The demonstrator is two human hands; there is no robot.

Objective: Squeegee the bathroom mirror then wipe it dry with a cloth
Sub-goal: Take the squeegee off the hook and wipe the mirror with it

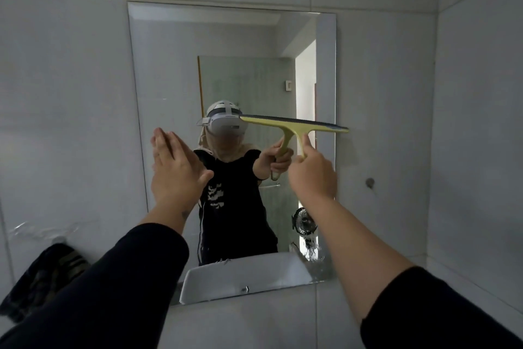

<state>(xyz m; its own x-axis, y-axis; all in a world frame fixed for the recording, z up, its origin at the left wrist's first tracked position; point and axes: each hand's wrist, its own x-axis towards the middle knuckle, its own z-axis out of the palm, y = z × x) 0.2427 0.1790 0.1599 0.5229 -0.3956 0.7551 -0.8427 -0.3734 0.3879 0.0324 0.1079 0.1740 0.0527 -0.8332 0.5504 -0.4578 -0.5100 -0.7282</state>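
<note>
A frameless rectangular mirror [169,71] hangs on the white tiled wall in front of me. My right hand [312,173] grips the handle of a yellow squeegee [297,123]; its blade lies nearly level against the glass on the mirror's right half, at mid height, its right end reaching past the mirror's right edge. My left hand [174,167] is flat and open, fingers together, pressed on or close to the mirror's left edge. A dark patterned cloth [46,275] hangs on the wall at lower left, below a hook.
Water streaks and droplets [312,252] cling to the mirror's lower right corner. The mirror reflects a person in a headset, a white basin [243,275] and a small black fan [302,220]. A round fitting [370,182] sticks out of the right wall tile.
</note>
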